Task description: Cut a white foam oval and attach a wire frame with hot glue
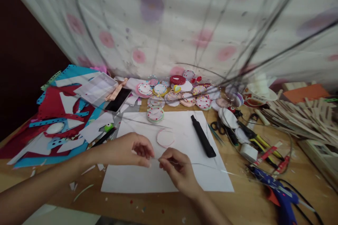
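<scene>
My right hand [178, 168] pinches a thin wire [202, 164] between thumb and forefinger above a white sheet of paper [132, 179]. The wire trails off to the right over the table, and a short end points toward my left hand [134, 149]. That hand hovers just left of the right fingertips, its fingers loosely curled with thumb and forefinger apart. Behind the hands, a round pale disc with a pink rim [166, 137] lies on the sheet. A dotted round piece [155, 114] sits at the sheet's back edge, and a black flat tool [203, 137] lies on its right side.
Scraps of coloured felt and paper [52, 112] pile up at left, beside a phone [118, 99]. Several decorated discs [187, 96] cluster at the back. On the right are pliers [257, 140], scissors [218, 127], a blue glue gun [280, 190] and wooden strips [298, 119].
</scene>
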Action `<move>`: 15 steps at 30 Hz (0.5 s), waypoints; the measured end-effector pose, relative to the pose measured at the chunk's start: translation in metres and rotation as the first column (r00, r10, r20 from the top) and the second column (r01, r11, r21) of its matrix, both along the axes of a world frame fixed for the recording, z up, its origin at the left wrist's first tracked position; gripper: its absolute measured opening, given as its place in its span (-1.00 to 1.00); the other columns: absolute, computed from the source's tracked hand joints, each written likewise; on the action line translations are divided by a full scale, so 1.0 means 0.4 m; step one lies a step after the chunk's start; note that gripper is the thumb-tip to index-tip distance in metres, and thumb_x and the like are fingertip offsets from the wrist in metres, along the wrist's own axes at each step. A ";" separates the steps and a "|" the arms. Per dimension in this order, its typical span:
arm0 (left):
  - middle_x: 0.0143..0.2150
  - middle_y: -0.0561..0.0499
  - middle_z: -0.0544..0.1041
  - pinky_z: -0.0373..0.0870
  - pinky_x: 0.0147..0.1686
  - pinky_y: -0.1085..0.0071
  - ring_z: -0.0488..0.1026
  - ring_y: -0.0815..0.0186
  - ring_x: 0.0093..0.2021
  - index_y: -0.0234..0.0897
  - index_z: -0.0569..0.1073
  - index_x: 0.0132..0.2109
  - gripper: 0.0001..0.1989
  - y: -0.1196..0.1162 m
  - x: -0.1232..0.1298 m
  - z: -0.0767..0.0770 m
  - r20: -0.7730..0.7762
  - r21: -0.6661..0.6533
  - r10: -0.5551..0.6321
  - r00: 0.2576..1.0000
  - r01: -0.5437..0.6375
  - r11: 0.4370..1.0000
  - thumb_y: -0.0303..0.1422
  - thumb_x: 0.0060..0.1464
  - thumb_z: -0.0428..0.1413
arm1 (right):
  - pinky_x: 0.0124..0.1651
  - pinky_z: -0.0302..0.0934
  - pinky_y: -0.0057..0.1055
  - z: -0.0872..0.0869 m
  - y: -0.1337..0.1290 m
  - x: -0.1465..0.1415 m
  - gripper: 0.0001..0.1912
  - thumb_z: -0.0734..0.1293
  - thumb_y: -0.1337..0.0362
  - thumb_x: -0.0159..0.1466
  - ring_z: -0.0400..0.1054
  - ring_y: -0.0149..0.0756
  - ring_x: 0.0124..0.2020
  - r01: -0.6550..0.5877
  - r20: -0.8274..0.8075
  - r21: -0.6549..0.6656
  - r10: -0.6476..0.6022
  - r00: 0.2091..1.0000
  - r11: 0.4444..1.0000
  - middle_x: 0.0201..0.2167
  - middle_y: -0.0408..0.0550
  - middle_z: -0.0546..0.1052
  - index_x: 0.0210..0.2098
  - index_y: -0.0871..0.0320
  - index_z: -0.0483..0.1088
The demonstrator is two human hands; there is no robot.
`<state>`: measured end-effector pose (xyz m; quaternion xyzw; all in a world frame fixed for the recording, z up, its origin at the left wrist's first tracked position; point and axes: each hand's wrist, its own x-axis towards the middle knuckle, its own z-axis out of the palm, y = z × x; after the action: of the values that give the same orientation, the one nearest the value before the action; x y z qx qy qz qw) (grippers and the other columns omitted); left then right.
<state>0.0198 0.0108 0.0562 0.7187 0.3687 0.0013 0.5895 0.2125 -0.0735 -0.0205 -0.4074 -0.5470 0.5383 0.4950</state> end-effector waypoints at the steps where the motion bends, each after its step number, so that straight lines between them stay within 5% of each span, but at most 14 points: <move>1: -0.27 0.05 0.51 0.34 -0.28 0.47 0.43 0.38 -0.32 -0.24 0.47 -0.18 -0.75 -0.009 0.000 0.013 -0.011 0.183 -0.016 1.000 0.018 0.983 -0.29 -0.05 0.22 | -0.43 0.13 -0.47 0.001 0.003 0.000 -0.82 0.30 0.23 0.25 0.24 -0.41 -0.49 0.013 -0.030 -0.045 -0.015 0.999 0.999 -0.53 -0.13 0.40 -0.46 0.15 0.35; 3: -0.22 0.04 0.47 0.32 -0.26 0.47 0.41 0.38 -0.29 -0.23 0.43 -0.15 -0.83 -0.033 0.001 0.025 -0.056 0.491 -0.076 0.996 0.094 0.866 -0.36 0.07 0.13 | -0.46 0.09 -0.49 0.004 0.009 -0.001 -0.79 0.31 0.19 0.24 0.21 -0.44 -0.52 0.011 -0.078 -0.121 -0.021 0.997 0.993 -0.56 -0.15 0.39 -0.47 0.16 0.33; 5: -0.24 0.02 0.45 0.31 -0.23 0.44 0.40 0.35 -0.26 -0.24 0.41 -0.17 -0.88 -0.056 0.003 0.024 -0.126 0.708 -0.150 0.981 0.195 0.678 -0.45 0.16 0.00 | -0.49 0.06 -0.50 0.008 0.013 -0.002 -0.76 0.32 0.16 0.23 0.18 -0.46 -0.55 0.000 -0.120 -0.170 -0.021 0.993 0.985 -0.58 -0.17 0.39 -0.49 0.16 0.32; 8: -0.29 -0.02 0.45 0.30 -0.21 0.37 0.39 0.30 -0.27 -0.29 0.42 -0.20 -0.81 -0.077 0.002 0.011 -0.205 0.880 -0.213 0.955 0.275 0.388 -0.53 0.19 -0.08 | -0.50 0.05 -0.51 0.012 0.017 -0.004 -0.74 0.32 0.14 0.22 0.16 -0.47 -0.56 0.006 -0.144 -0.201 -0.035 0.989 0.980 -0.60 -0.17 0.38 -0.50 0.17 0.32; 10: -0.31 -0.04 0.46 0.31 -0.20 0.34 0.39 0.28 -0.27 -0.31 0.42 -0.20 -0.80 -0.080 0.001 0.004 -0.209 0.926 -0.218 0.953 0.264 0.268 -0.56 0.18 -0.09 | -0.50 0.07 -0.51 0.012 0.017 -0.004 -0.75 0.32 0.15 0.22 0.17 -0.47 -0.56 0.013 -0.134 -0.205 -0.042 0.990 0.979 -0.59 -0.16 0.39 -0.49 0.17 0.33; 13: -0.33 -0.05 0.47 0.32 -0.22 0.33 0.39 0.28 -0.29 -0.32 0.43 -0.22 -0.77 -0.084 0.001 -0.005 -0.155 0.953 -0.185 0.971 0.196 0.233 -0.58 0.18 -0.11 | -0.48 0.10 -0.52 0.005 0.015 -0.005 -0.78 0.32 0.17 0.23 0.21 -0.46 -0.53 0.024 -0.106 -0.185 -0.044 0.993 0.982 -0.55 -0.14 0.41 -0.45 0.18 0.36; 15: -0.35 -0.04 0.48 0.31 -0.26 0.34 0.39 0.29 -0.32 -0.32 0.44 -0.24 -0.75 -0.089 0.004 -0.012 -0.092 0.938 -0.129 0.987 0.130 0.322 -0.57 0.18 -0.12 | -0.45 0.13 -0.52 -0.003 0.011 -0.005 -0.82 0.31 0.20 0.23 0.24 -0.45 -0.50 0.028 -0.091 -0.142 -0.042 0.995 0.989 -0.52 -0.13 0.42 -0.43 0.17 0.38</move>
<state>0.0215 -0.0248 0.0516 0.9537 0.2418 0.1668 0.0648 0.2105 -0.0689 -0.0217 -0.4251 -0.4764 0.5855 0.4995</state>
